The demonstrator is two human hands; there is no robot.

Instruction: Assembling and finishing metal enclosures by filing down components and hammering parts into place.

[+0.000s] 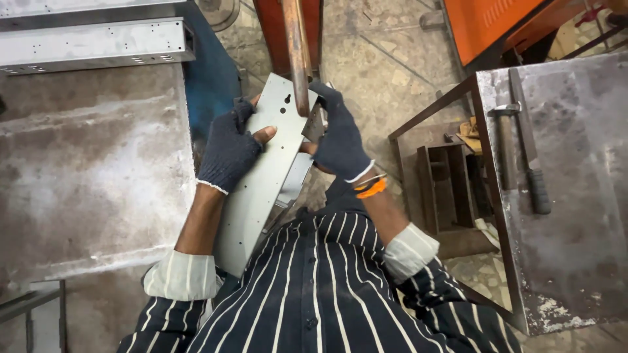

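Note:
I hold a long grey sheet-metal channel [261, 176] with small punched holes, tilted across my lap. My left hand [229, 147], in a dark fingerless glove, grips its left edge near the middle. My right hand [339, 140], gloved the same way with an orange band at the wrist, clasps the right edge near the top. A rusty vertical bar [296, 52] crosses in front of the channel's upper end, between my hands.
A worn steel worktable [91, 170] lies at left with a long punched metal channel [91, 44] at its far edge. At right, a rusty metal table [575, 216] carries a hammer [505, 140] and a black-handled tool [533, 163]. Orange machinery [490, 23] stands behind.

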